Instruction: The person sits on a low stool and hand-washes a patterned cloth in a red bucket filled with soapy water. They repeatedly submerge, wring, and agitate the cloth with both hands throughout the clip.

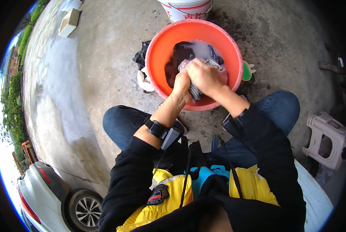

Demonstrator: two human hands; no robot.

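Observation:
An orange-red plastic basin [158,52] stands on the concrete in front of my knees, holding dark wet clothes [184,53] and cloudy water [202,47]. My left hand [182,82] and my right hand [203,74] meet over the basin, closed on a knitted pink, grey and white cloth [195,92]. The cloth hangs below the hands and also spreads behind them to the right. The fingers of my left hand are partly hidden by the right one.
Beyond the basin stands a white bucket [184,7] with red markings. Dark clothes [140,56] and a white cloth [144,80] lie left of it, a green and white object [248,71] right. A plastic stool [315,139] is far right; a car [42,194] stands lower left.

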